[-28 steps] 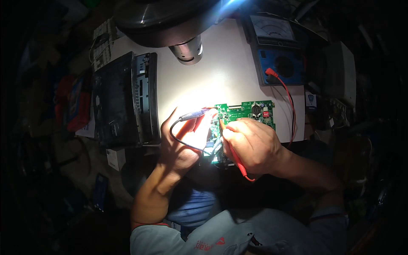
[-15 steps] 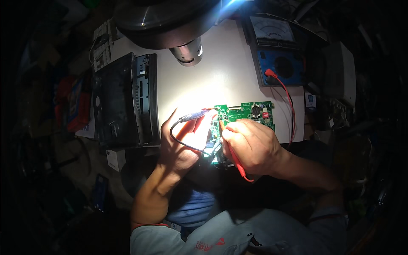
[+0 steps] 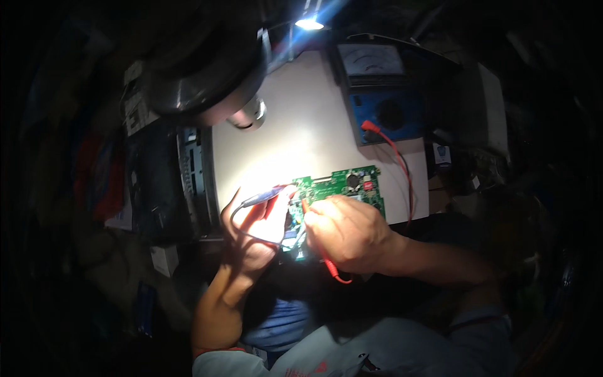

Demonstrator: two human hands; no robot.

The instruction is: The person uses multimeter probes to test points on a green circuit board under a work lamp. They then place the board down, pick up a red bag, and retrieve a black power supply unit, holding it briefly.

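Forearms (image 3: 217, 314) angle up from the lower frame, wrists bent inward. Right hand (image 3: 352, 232), palm down, is closed around a red probe (image 3: 331, 269), its middle hidden by the fist. Left hand (image 3: 254, 234), glare-whitened at the fingers, pinches a dark probe (image 3: 267, 196); whether either tip touches is too small to tell. Between and just beyond the hands, centre frame, lies a green circuit board (image 3: 323, 189), partly covered by the right. Farther, upper right, sits a blue meter (image 3: 409, 129).
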